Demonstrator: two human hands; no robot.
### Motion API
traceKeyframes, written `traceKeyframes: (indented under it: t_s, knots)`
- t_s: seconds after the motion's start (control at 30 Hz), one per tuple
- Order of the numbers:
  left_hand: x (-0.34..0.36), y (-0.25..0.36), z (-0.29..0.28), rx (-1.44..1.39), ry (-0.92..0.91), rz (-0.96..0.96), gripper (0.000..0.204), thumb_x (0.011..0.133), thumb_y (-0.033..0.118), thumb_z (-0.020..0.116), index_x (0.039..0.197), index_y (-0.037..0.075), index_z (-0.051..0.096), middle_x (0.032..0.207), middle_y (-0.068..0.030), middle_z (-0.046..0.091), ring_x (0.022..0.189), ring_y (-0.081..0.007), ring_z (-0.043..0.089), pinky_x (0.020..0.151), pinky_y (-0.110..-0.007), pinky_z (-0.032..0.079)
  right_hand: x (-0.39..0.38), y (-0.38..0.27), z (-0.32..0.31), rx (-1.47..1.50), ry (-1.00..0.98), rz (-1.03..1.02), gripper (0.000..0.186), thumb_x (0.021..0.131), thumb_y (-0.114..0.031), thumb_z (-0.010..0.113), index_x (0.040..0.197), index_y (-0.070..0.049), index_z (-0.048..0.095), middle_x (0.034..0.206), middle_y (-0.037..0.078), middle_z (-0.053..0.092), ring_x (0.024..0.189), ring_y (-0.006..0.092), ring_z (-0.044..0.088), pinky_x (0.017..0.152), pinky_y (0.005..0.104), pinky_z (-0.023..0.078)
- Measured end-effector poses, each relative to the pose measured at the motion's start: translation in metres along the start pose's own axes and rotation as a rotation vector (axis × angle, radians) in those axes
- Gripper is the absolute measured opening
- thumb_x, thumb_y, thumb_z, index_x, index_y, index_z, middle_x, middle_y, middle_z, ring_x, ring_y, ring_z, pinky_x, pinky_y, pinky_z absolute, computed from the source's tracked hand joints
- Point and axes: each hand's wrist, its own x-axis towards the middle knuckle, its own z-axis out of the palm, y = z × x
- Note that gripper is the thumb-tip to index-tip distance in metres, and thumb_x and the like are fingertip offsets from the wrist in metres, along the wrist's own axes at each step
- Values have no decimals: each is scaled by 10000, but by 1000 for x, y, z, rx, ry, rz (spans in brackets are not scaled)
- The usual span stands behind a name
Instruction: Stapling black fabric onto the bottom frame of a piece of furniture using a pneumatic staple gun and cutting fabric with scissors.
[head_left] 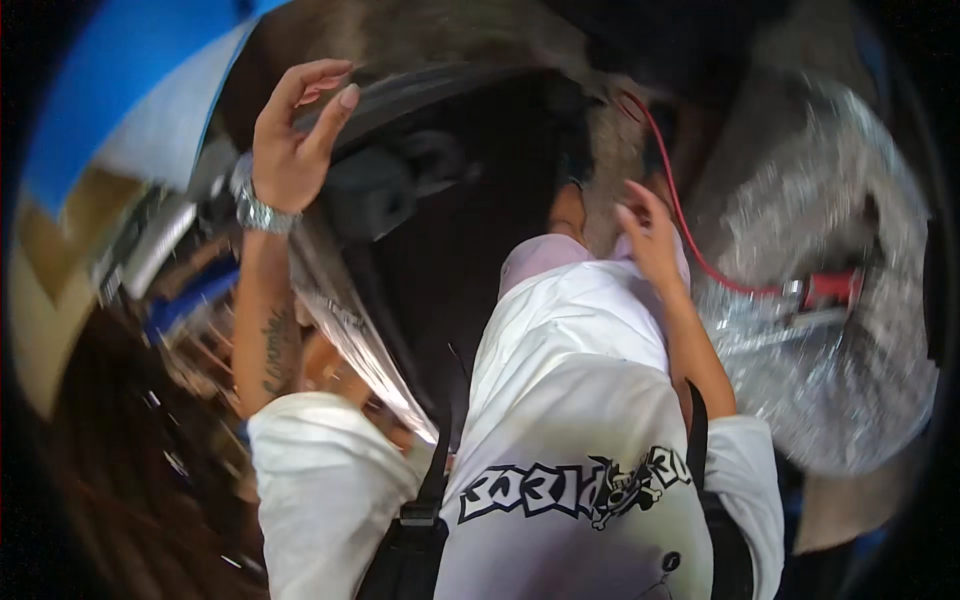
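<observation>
Red cord (677,200) curving off to the right

So the left hand (298,150) is up, fingers loosely curled, thumb apart, nothing in it. Right hand (653,235) is half open, looks empty, near the cord in view. The cord bends from the top down and right; its stubby red end (832,289) lies roughly sideways on crinkly clear plastic (840,400). White T-shirt (560,400) blocks the lower middle.

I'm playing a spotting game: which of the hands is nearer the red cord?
Right. The right hand is close beside the red cord, on its left; the left hand is much farther left.
</observation>
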Motion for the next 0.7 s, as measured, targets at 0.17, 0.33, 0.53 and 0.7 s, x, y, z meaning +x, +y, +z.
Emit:
traceKeyframes:
  t_s: [0.17,0.33,0.53,0.7]
  knots:
    - [-211,-41,-73,1,1053,-432,257,810,131,631,1033,23,560,909,-77,605,821,-123,560,723,-239,432,17,-37,-78,-29,29,-25,336,877,-173,550,1179,-33,500,957,24,565,843,93,518,733,222,431]
    - [-392,-141,5,-4,965,-1314,767,708,642,545,1166,29,495,1132,-197,521,1024,-314,510,867,-415,397,3,-161,-43,-324,-180,-212,326,881,-183,549,1168,-35,506,935,10,552,810,68,503,709,199,414]
    - [-393,-111,-26,-129,685,-1418,587,681,422,587,1079,-7,538,1119,-215,521,1096,-381,464,842,-492,417,-54,-241,28,-320,-366,-423,343,874,-206,551,1173,-45,503,1056,43,585,900,106,550,738,230,436]
    - [-500,-100,-27,-909,852,-732,347,773,252,576,1000,-6,525,903,-117,620,792,-201,614,693,-337,484,-160,-279,173,-548,-554,-606,298,889,-184,518,1156,-52,509,880,6,574,683,65,507,598,187,400]
